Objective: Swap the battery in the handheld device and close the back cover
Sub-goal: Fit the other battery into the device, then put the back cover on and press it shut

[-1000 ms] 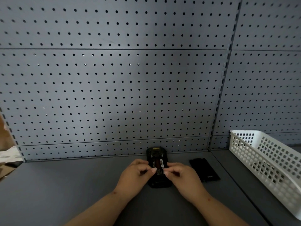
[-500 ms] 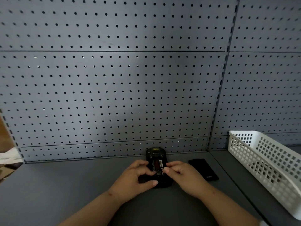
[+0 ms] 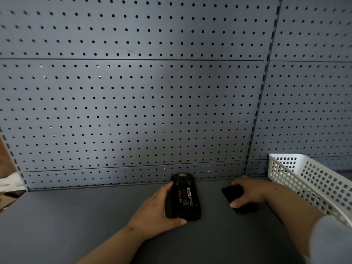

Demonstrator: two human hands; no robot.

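A grey pegboard wall (image 3: 133,103) fills most of the view, with a grey tabletop (image 3: 76,221) running along its foot. At the right edge a white lattice basket (image 3: 312,183) sits on the tabletop, tilted in the wide-angle view. Both forearms reach in from below. The left hand (image 3: 158,208) lies along the left side of the handheld device (image 3: 185,197), fingers curled around its left edge and the thumb stretched under its near end, gripping it flat on the tabletop near the wall. The device lies back-up with its cover off, and a battery (image 3: 185,196) with a dark red label is seated in the bay; white print and a small white sticker show, but the writing is too small to read. The right hand (image 3: 249,191) rests palm-down over the black back cover (image 3: 231,194), just right of the device, fingers bent onto it; whether it grips the cover cannot be told.
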